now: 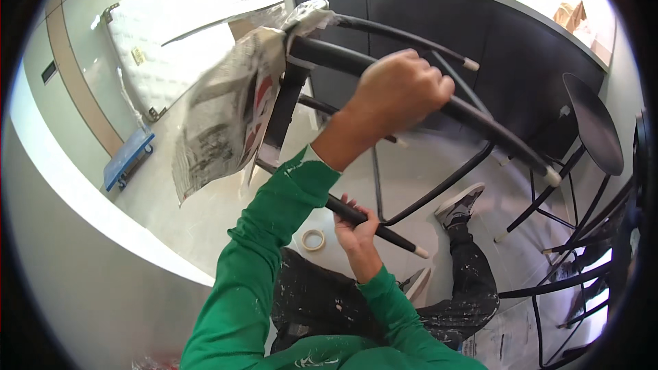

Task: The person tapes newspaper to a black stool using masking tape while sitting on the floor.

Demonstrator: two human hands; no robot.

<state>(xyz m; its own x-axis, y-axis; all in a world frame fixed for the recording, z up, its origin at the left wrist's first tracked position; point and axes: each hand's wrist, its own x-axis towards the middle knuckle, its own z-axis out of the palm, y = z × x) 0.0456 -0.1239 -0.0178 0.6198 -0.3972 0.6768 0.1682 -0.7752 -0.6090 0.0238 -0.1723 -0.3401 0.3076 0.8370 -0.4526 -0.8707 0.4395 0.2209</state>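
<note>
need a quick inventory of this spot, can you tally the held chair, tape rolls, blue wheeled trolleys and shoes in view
Held chair: 1
Tape roll: 1
Blue wheeled trolley: 1
Shoes: 2, a farther shoe and a nearer shoe
Total: 5

The left hand (406, 85) and right hand (358, 234) hold 2 black chair legs (500, 133).
</note>
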